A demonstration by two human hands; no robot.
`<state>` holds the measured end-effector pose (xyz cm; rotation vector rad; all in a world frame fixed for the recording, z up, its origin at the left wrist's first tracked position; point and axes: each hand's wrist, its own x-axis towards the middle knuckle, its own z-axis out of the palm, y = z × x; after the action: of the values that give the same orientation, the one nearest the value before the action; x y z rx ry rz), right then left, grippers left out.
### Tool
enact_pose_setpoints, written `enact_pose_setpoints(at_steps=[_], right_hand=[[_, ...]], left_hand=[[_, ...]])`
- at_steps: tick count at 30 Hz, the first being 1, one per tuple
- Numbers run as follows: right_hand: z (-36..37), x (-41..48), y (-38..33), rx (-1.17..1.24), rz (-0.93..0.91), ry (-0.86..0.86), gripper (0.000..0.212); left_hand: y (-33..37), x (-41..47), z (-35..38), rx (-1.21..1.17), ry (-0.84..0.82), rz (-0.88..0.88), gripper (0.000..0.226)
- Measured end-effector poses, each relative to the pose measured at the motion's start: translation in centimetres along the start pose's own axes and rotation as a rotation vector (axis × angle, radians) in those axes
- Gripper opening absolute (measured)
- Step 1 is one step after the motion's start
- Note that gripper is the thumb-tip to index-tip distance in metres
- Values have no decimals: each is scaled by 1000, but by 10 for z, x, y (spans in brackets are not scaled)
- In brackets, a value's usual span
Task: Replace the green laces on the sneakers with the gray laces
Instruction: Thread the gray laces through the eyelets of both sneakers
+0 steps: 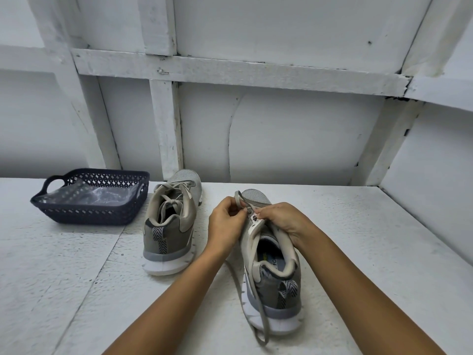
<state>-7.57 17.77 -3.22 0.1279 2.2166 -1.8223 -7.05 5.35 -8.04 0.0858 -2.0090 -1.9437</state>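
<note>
Two grey sneakers stand on the white table, heels toward me. The left sneaker carries a tied gray lace. The right sneaker is under both my hands. My left hand pinches a loop of the gray lace above the tongue. My right hand pinches the lace by the tongue and rests on the collar. A loose lace end trails down the shoe's left side to the table's near edge. No green lace shows.
A dark blue perforated basket with a clear plastic bag inside sits at the back left of the white table. A white panelled wall with wooden battens rises right behind the table.
</note>
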Motion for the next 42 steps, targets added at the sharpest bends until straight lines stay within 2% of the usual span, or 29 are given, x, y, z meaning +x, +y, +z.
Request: enact_pose_setpoints(at_steps=[6,12,13,15,18,19,21,23,25,27,29,31,33,36,39,42], right_hand=[[1,4,1,-12,31,5,20],[4,9,-1,-170,49,77,12],[4,9,-1,-193,51,83,12],[4,10,0,-253,41,83,16],[6,6,1,-227,-1,47,15],[6,3,1,-183,-12,31,12],[4,0,0,-191,-40,33,5],[0,0,0,-219,-74,90,15],[-1,3,2,-131,-118,187,20],[-3,3,0,77,-175,278,24],[-8,-5,-7,319,-220,239,29],[-15,-15,-18,510,-269,146,30],[-22,-19,-26,560,-286,94,29],[-30,-25,-28,336,-235,52,27],[-37,-29,-30,116,-105,-26,26],[-46,-15,-30,-245,-15,28,27]], left_hand=[[5,0,-4,-46,-79,-63,23],[12,-1,-9,120,-228,-87,26],[14,-1,-11,155,-241,-90,32],[18,-3,-15,186,-283,-90,59],[28,-19,-16,250,-363,-31,69],[30,-25,-15,248,-385,-6,65],[32,-36,-11,229,-381,15,39],[30,-42,-6,196,-325,-5,29],[26,-44,-1,152,-270,-44,43],[24,-45,2,122,-229,-70,58],[24,-46,3,138,-205,-85,64],[24,-47,3,153,-189,-68,58],[22,-47,3,153,-168,-42,45],[23,-48,4,192,-148,-43,37],[26,-50,4,191,-145,-46,33],[28,-51,3,163,-151,-52,31]])
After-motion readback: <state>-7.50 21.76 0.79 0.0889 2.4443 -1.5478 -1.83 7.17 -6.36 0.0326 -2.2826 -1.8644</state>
